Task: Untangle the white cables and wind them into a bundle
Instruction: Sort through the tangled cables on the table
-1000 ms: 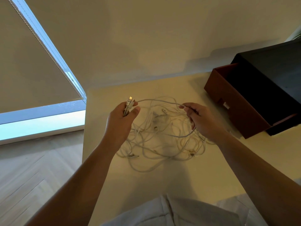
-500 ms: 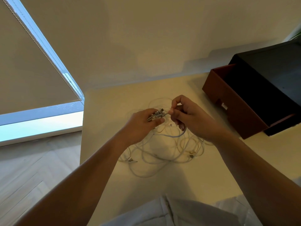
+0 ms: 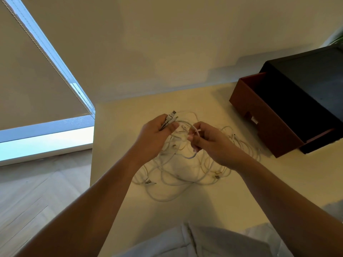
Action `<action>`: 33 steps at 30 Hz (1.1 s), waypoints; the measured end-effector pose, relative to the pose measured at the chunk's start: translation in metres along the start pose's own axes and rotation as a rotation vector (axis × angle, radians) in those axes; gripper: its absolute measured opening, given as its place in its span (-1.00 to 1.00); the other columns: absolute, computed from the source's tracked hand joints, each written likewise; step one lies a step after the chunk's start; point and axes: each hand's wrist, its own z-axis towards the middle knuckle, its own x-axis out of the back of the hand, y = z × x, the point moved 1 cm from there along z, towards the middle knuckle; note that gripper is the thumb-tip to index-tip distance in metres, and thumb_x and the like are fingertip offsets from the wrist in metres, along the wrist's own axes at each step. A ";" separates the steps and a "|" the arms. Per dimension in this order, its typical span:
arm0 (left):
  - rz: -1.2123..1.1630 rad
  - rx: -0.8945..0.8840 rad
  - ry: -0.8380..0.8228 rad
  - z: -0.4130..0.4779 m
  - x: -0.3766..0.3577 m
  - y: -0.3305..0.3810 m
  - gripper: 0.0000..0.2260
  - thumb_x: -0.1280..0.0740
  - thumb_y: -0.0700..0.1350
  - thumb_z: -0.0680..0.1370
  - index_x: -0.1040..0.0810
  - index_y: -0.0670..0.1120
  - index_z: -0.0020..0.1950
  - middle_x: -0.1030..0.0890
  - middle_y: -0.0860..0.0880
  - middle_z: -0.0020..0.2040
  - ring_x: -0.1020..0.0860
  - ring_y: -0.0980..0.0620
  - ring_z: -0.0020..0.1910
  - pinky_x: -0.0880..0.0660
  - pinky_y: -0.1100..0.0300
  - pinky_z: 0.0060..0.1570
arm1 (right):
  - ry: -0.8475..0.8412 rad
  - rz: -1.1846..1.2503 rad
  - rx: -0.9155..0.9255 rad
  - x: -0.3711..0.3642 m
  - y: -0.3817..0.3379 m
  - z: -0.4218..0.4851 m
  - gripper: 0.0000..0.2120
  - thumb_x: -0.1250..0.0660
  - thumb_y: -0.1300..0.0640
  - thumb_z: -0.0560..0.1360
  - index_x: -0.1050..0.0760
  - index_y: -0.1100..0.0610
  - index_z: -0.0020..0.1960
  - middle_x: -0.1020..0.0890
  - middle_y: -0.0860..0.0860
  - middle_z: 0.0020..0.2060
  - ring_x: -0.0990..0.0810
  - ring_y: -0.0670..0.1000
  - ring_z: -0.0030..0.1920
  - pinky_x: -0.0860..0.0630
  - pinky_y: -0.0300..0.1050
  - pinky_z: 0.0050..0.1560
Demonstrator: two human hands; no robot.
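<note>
A loose tangle of white cables (image 3: 185,173) lies on the pale table (image 3: 120,145), with several metal plugs poking out of it. My left hand (image 3: 154,138) grips a small bunch of cable ends, their plugs (image 3: 171,116) sticking up above my fingers. A little to the right, my right hand (image 3: 209,143) pinches one white cable strand (image 3: 194,129) that arcs over from the bunch in my left hand. Both hands hover above the heap, which they partly hide.
A dark box (image 3: 306,93) with a brown drawer (image 3: 263,119) pulled open stands at the back right of the table. The table's left edge drops to a wooden floor (image 3: 37,191). A wall runs behind, a window with a blind at the left.
My hands met over the heap half a second ago and have now drawn slightly apart. The left hand has turned the plugs upward; the right hand now holds a strand.
</note>
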 end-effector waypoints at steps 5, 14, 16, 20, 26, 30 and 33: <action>-0.130 0.003 0.135 0.000 0.019 0.002 -0.77 -0.28 -0.12 0.61 -0.37 -0.22 -0.17 -0.24 0.16 -0.51 -0.17 0.18 -0.51 -0.12 0.21 -0.47 | -0.020 -0.260 -0.074 -0.011 0.035 0.009 -0.83 -0.23 0.30 0.57 -0.50 0.12 -0.16 -0.56 -0.13 -0.37 -0.53 -0.16 -0.29 -0.40 -0.37 -0.15; -0.170 -0.019 0.307 -0.013 0.060 -0.012 -0.69 -0.27 -0.05 0.61 -0.36 -0.32 -0.09 -0.23 0.13 -0.46 -0.16 0.11 -0.44 -0.12 0.17 -0.41 | -0.019 -0.502 -0.211 -0.033 0.091 0.043 -0.80 -0.29 0.28 0.53 -0.54 0.04 -0.20 -0.64 -0.04 -0.13 -0.57 -0.03 -0.01 -0.41 -0.13 0.08; -0.158 -0.010 0.317 -0.016 0.064 -0.016 -0.70 -0.26 -0.05 0.61 -0.37 -0.30 -0.09 -0.24 0.13 -0.47 -0.16 0.11 -0.45 -0.12 0.16 -0.41 | 0.026 -0.463 -0.263 -0.034 0.099 0.047 -0.81 -0.29 0.30 0.53 -0.60 0.09 -0.16 -0.65 -0.01 -0.10 -0.57 -0.04 -0.01 -0.43 -0.12 0.08; -0.161 0.026 0.333 -0.019 0.068 -0.024 -0.71 -0.26 -0.04 0.61 -0.38 -0.28 -0.09 -0.23 0.13 -0.47 -0.15 0.10 -0.46 -0.11 0.16 -0.41 | 0.156 -0.137 -0.303 -0.035 0.098 0.048 -0.71 -0.28 0.37 0.52 -0.59 0.04 -0.23 -0.62 -0.03 -0.24 -0.56 -0.03 -0.15 -0.46 -0.12 -0.09; -0.146 0.079 0.348 -0.018 0.066 -0.034 -0.70 -0.27 -0.03 0.61 -0.40 -0.29 -0.07 -0.23 0.12 -0.47 -0.17 0.11 -0.46 -0.12 0.19 -0.43 | 0.281 0.038 -0.246 -0.024 0.073 0.050 -0.82 -0.26 0.32 0.56 -0.60 0.13 -0.03 -0.64 0.00 -0.21 -0.62 -0.09 -0.20 -0.56 -0.23 -0.17; -0.164 0.093 0.327 -0.016 0.060 -0.040 -0.70 -0.28 -0.03 0.61 -0.42 -0.29 -0.07 -0.24 0.13 -0.47 -0.17 0.11 -0.45 -0.12 0.18 -0.43 | 0.354 0.089 -0.153 -0.015 0.048 0.052 -0.84 -0.24 0.33 0.57 -0.57 0.23 0.06 -0.63 0.02 -0.20 -0.62 -0.18 -0.27 -0.56 -0.28 -0.20; -0.161 0.092 0.308 -0.014 0.056 -0.040 -0.71 -0.28 -0.02 0.61 -0.45 -0.27 -0.07 -0.24 0.13 -0.48 -0.17 0.11 -0.45 -0.12 0.18 -0.43 | 0.386 0.090 -0.057 -0.002 0.028 0.054 -0.84 -0.22 0.32 0.58 -0.56 0.16 0.02 -0.64 0.05 -0.20 -0.63 -0.13 -0.24 -0.58 -0.27 -0.19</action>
